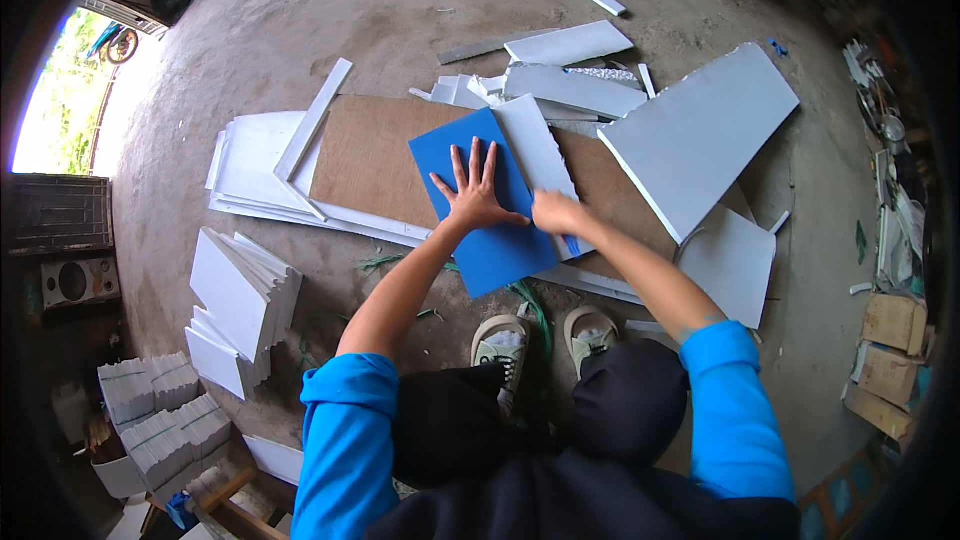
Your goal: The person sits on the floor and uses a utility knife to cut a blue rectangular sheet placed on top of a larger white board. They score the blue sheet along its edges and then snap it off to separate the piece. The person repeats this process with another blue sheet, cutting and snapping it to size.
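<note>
My left hand [475, 195] lies flat with fingers spread, pressing on a blue rectangular board [500, 255]. Under that board, a white foam-like sheet [530, 135] sticks out along its right side. My right hand [556, 212] is a closed fist at the board's right edge. Out of its lower side pokes the blue end of what looks like a cutter knife [572, 245]; the blade is hidden. Both sheets rest on a brown board [370, 155] on the floor.
A large white panel [710, 140] lies at the right. White strips and offcuts [575, 90] are heaped beyond the boards. Stacked white sheets [235, 290] stand at the left, with bundled pieces [150, 390] nearer me. Green string [535, 310] lies near my shoes.
</note>
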A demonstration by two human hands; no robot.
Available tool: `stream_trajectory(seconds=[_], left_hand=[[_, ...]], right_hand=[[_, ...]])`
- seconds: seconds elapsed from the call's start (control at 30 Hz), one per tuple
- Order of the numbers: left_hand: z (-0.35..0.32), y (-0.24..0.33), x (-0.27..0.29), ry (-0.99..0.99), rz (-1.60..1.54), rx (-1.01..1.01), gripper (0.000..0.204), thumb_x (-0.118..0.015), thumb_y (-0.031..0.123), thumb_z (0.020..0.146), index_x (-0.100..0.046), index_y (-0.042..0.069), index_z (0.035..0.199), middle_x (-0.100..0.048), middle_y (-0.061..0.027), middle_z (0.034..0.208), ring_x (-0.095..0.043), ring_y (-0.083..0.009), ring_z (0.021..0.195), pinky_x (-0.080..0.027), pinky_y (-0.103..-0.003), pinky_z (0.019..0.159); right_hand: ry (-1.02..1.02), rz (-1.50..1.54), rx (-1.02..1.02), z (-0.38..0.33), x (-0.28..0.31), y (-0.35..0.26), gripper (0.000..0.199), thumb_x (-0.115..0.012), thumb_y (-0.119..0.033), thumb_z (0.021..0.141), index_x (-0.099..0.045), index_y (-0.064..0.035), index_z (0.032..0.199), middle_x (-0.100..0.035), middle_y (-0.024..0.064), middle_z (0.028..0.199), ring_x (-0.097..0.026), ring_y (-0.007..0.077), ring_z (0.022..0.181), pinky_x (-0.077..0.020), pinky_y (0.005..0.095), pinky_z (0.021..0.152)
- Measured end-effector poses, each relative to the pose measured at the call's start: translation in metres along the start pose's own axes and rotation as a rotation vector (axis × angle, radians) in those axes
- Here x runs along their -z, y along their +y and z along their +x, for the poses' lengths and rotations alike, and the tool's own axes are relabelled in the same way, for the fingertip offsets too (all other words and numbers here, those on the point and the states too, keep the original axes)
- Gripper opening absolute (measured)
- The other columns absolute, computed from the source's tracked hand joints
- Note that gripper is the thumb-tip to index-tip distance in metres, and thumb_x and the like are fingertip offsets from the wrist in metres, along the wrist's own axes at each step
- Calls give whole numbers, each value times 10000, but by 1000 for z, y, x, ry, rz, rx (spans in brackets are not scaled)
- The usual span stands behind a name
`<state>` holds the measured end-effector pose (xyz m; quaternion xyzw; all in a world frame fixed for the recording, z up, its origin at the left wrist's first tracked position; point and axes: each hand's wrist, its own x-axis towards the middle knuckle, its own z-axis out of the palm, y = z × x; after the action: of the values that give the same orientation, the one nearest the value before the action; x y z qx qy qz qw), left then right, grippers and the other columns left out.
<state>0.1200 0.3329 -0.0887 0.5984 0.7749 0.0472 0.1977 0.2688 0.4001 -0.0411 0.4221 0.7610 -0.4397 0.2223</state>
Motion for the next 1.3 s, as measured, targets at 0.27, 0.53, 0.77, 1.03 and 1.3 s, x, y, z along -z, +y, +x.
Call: stream_trajectory(seconds=[0.27,0.53,0.77,1.03,1.3], left_hand=[[-18,31,6,118,3,1,1092,-777,540,438,-215,236,1323,-89,-97,1401,-9,-365,1307,-34,-687,932],[-79,52,-24,129,180,-308,985,-723,556,499,-338,105,1286,-249,-185,1335,-175,-385,1270,-240,-667,886],[-82,50,-22,197,296,-334,1061,-707,547,520,-260,33,1334,-198,-208,1380,-114,-402,1299,-202,-704,887],[-34,39,-11,236,194,-284,1036,-734,470,521,-256,43,1334,-188,-184,1389,-88,-394,1305,-134,-707,914],[-36,36,-15,211,163,-294,1052,-737,460,517,-233,58,1348,-161,-167,1405,-72,-381,1311,-96,-705,928]], right_hand=[[120,-47,18,-56,-67,60,271,-364,-124,835,-460,110,935,-550,360,835,-555,480,823,-446,518,744],[152,0,-12,-59,-68,54,302,-371,-43,762,-477,120,993,-590,311,839,-624,388,667,-482,443,736],[269,3,118,-46,-71,61,272,-347,-82,804,-463,140,910,-560,348,750,-598,436,639,-496,474,649],[232,-19,11,-28,-19,28,319,-392,-89,777,-502,110,1000,-555,333,958,-546,431,956,-432,467,840],[179,3,-47,-23,-36,35,278,-399,-92,798,-427,79,1015,-550,326,978,-540,433,964,-439,472,836]])
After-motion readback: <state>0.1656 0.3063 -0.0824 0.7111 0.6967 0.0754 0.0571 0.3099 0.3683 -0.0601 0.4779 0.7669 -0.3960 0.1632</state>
